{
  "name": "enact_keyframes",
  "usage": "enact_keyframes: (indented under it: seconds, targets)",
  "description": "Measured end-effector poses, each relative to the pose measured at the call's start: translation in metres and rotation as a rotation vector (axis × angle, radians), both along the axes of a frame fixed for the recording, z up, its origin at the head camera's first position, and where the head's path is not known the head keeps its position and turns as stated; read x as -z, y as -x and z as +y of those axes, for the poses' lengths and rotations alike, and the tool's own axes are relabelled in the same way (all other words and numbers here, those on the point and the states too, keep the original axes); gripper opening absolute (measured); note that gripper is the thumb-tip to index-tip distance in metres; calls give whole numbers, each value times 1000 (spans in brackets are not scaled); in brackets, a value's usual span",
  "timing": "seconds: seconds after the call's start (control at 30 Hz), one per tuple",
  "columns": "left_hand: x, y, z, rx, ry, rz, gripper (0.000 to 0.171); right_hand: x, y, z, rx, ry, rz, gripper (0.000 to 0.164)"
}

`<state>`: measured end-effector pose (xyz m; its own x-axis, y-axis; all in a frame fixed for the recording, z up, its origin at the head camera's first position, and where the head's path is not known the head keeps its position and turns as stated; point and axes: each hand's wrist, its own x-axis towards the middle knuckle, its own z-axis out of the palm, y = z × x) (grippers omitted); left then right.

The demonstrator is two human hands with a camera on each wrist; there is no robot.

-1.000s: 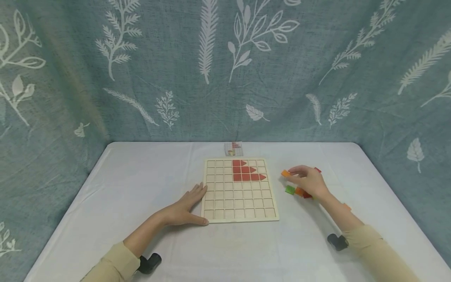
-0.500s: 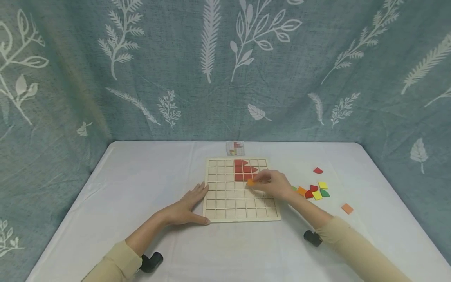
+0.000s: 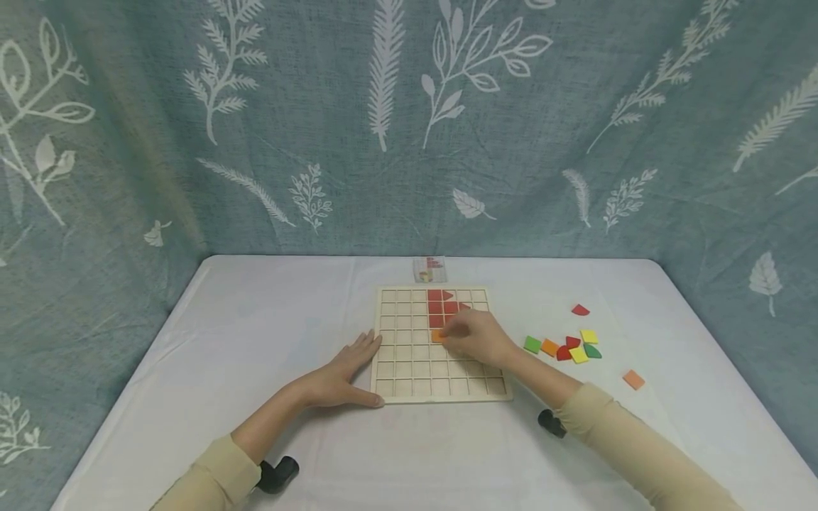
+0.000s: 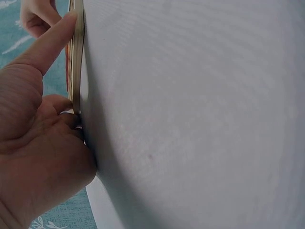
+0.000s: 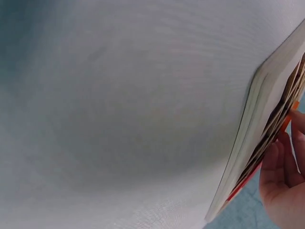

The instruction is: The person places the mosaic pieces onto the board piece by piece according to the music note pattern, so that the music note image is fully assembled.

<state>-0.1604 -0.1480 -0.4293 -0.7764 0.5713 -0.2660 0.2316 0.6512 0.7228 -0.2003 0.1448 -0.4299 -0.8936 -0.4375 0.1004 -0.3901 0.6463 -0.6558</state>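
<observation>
Card [image 3: 430,270] behind grid board [image 3: 404,369], loose tiles [image 3: 578,355] (mostly bunched) at right — all on table [image 3: 268,312]

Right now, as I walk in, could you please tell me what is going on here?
A person's right hand pinches an orange tile at a gridded board, in the row just nearer than the red tiles; whether it is fully seated is hard to tell. The left hand rests against the board's left edge. Loose coloured tiles lie on the table to the right, and a small card lies beyond the board.

Your white-covered table [image 3: 409,454] is bearing a gridded board [image 3: 404,370] mid-scene; small card [image 3: 429,270] is lying far, loose tiles [image 3: 579,355] lying right.
</observation>
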Motion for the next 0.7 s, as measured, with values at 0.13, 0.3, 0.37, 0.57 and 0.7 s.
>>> enact_keyframes:
  seconds: [0.13,0.3,0.37,0.57,0.7]
  targets:
    - [1,1,0,4,6,3,110,0,0,-1,-20,10,23,11]
    - [5,2,2,4,10,4,111,-1,-2,3,-3,8,6,10]
    - [6,3,2,6,9,4,111,-1,-3,7,34,17,-33,11]
    - [7,5,1,6,10,6,111,-7,-12,29,202,99,-200,19]
    - [6,5,0,-2,19,3,111,-10,-18,51,314,92,-259,24]
